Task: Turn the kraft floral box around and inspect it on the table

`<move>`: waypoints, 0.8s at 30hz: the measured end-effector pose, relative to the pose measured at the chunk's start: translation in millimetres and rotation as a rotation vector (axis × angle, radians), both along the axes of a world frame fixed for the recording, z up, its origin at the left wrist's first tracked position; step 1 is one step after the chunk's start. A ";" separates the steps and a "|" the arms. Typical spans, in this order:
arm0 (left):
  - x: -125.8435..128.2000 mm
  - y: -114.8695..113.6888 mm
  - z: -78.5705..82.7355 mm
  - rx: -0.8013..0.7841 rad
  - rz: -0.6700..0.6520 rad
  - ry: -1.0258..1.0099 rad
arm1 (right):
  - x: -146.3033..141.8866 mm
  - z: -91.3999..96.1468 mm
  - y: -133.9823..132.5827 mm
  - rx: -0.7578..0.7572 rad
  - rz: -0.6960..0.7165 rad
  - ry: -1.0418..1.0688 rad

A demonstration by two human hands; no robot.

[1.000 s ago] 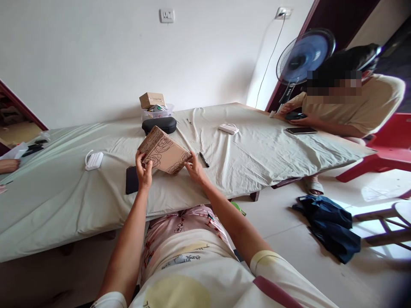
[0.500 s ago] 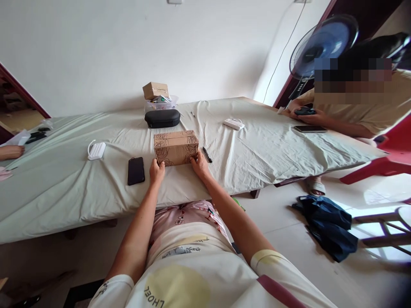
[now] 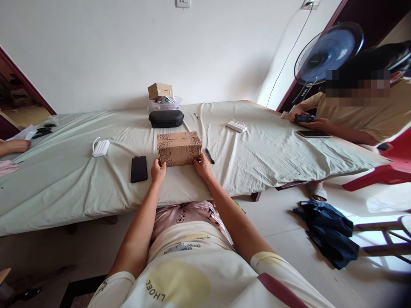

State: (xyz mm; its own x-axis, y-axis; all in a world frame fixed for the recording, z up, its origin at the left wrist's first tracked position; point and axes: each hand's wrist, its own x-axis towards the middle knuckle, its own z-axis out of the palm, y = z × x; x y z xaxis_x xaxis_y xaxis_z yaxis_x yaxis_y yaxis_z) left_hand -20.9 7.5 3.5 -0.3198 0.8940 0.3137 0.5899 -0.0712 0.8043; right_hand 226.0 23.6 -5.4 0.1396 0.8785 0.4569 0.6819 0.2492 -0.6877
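A brown cardboard box (image 3: 180, 149) with dark swirling line drawings sits on the cloth-covered table in front of me. My left hand (image 3: 158, 171) is closed on its near left corner, thumb on the front face. At the near right corner, my right hand (image 3: 203, 166) grips the box too, its fingertips partly hidden. Just right of that hand lies a black pen (image 3: 209, 155). To the left of my left hand a black smartphone (image 3: 139, 169) lies flat, screen up.
Behind the box are a black zip case (image 3: 166, 119) and a plastic bin (image 3: 164, 105) bearing a smaller carton (image 3: 160, 91). White power banks (image 3: 101, 148) with loops lie on both sides. A co-worker (image 3: 362, 111) sits at the right end near a fan (image 3: 328, 53); another person's hand (image 3: 16, 146) shows at left.
The view has shifted slightly, so everything appears a little further right. Both hands stay on the box, which shows no clear movement on the table.
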 end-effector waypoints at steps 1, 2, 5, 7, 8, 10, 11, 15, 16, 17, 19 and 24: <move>-0.2 -0.1 -0.2 -0.002 -0.002 -0.004 | 0.1 0.0 0.0 -0.004 -0.001 0.008; -0.4 -0.1 -0.3 -0.002 -0.004 -0.009 | 0.4 0.1 -0.1 -0.004 0.003 0.019; -0.7 -0.3 -0.8 0.003 -0.010 -0.023 | 1.2 0.4 -0.7 0.010 0.022 0.046; -0.8 -0.6 -0.9 0.004 -0.013 -0.026 | 1.5 1.0 -1.5 0.006 0.022 0.045; -0.9 -0.9 -0.8 0.002 -0.014 -0.025 | 1.5 1.4 -2.0 -0.003 0.019 0.040; -1.1 -1.4 -0.4 -0.004 -0.015 -0.024 | 1.5 2.4 -3.2 -0.021 0.019 0.028; -1.4 -1.7 -0.2 -0.006 -0.016 -0.025 | 1.4 2.9 -3.7 -0.025 0.023 0.026; -2.5 -2.1 0.1 -0.003 -0.020 -0.029 | 1.0 3.5 -4.7 -0.019 0.033 0.039; -2.7 -2.0 -0.1 -0.001 -0.019 -0.029 | 1.0 3.4 -4.6 -0.017 0.034 0.043; -2.8 -1.9 -0.3 -0.001 -0.018 -0.029 | 0.9 3.3 -4.6 -0.015 0.034 0.047; -3.0 -1.6 -0.9 0.003 -0.017 -0.030 | 0.8 3.4 -4.6 -0.012 0.028 0.048; -3.0 -1.2 -1.8 0.013 -0.008 -0.027 | -0.4 6.4 -6.4 -0.034 0.015 0.033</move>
State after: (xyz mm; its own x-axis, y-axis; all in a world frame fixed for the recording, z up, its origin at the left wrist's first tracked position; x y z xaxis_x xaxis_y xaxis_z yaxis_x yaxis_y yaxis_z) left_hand -24.0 6.2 1.8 -0.3211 0.8925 0.3167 0.5674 -0.0865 0.8189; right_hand 225.6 17.2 1.0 0.1406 0.8954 0.4224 0.6550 0.2358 -0.7179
